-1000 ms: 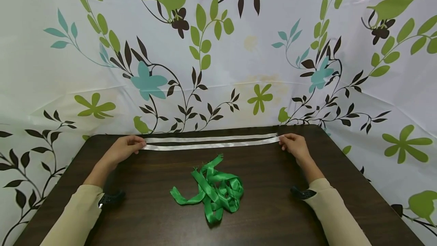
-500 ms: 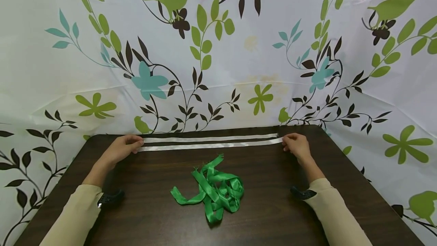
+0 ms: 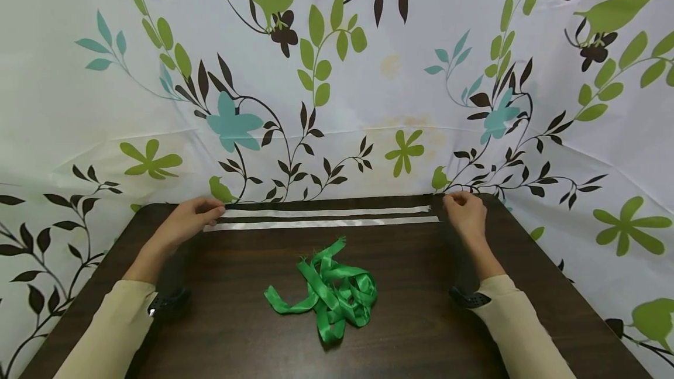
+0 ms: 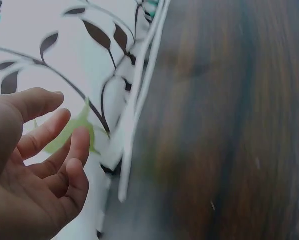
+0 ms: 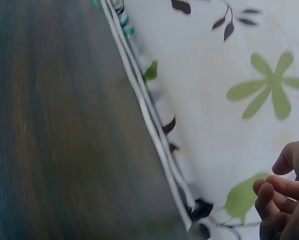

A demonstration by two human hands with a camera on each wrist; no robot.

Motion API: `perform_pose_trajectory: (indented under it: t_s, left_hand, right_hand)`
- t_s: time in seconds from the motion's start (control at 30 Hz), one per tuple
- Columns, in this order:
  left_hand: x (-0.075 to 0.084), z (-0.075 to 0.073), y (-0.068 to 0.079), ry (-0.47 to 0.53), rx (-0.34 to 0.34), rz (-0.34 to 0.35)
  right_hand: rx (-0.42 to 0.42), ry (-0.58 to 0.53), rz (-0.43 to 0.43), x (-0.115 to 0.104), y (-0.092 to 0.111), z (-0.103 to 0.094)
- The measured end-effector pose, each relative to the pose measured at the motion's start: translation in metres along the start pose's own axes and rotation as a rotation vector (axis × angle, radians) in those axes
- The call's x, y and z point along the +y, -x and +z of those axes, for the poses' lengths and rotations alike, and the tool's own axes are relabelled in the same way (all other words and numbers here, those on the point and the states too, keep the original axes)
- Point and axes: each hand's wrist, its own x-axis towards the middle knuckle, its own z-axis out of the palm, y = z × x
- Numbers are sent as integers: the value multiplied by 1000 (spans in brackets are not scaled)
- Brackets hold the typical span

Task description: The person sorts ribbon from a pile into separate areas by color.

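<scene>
Two white ribbons lie nearly parallel along the table's far edge: a far ribbon [image 3: 326,213] and a near ribbon [image 3: 321,224]. My left hand [image 3: 191,221] hovers by their left ends; in the left wrist view this hand [image 4: 44,165] has loosely bent fingers, thumb apart from them, holding nothing. Just past the right ends is my right hand [image 3: 467,215], lifted off the ribbons. Its fingers [image 5: 269,197] are loosely curled in the right wrist view, with a gap to the thumb and nothing between. A tangled green ribbon [image 3: 337,291] lies in the middle of the table.
The dark wooden table [image 3: 242,320] stretches out to both sides of the green ribbon. Behind it hangs a white cloth [image 3: 347,151] printed with leaves, birds and flowers. A dark band sits on each wrist below the light sleeves.
Both hands have let go of the near white ribbon, which now lies straight beside the far one. The right hand has risen and moved slightly right; the left hand has lifted away a little.
</scene>
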Motion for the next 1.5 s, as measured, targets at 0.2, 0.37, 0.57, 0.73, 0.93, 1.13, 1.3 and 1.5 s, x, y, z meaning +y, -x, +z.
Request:
perform_pose_trajectory:
  t_s: [0.2,0.37,0.57,0.73,0.93,1.13,1.3,1.5]
  left_hand:
    - [33,11,2,41,-48,110]
    - [69,27,9,20,-102,197]
    - [105,48,22,-8,-158,300]
    - [120,67,31,-17,-210,383]
    - [123,90,39,-11,-292,452]
    - [119,104,39,-26,-343,503]
    - [117,109,38,-19,-355,513]
    - [117,111,38,0,-387,496]
  right_hand:
    - [-200,-175,-103,-29,9,-5]
    - [-638,-343,-254,-58,23,-15]
    - [-958,-424,-406,-92,44,-18]
    - [-1112,-432,-518,-99,59,1]
    - [-1254,-328,-552,-103,76,20]
    - [-1324,-237,-592,-89,78,36]
    - [-1369,-203,-615,-84,79,47]
    - [-1431,-209,-645,-81,82,53]
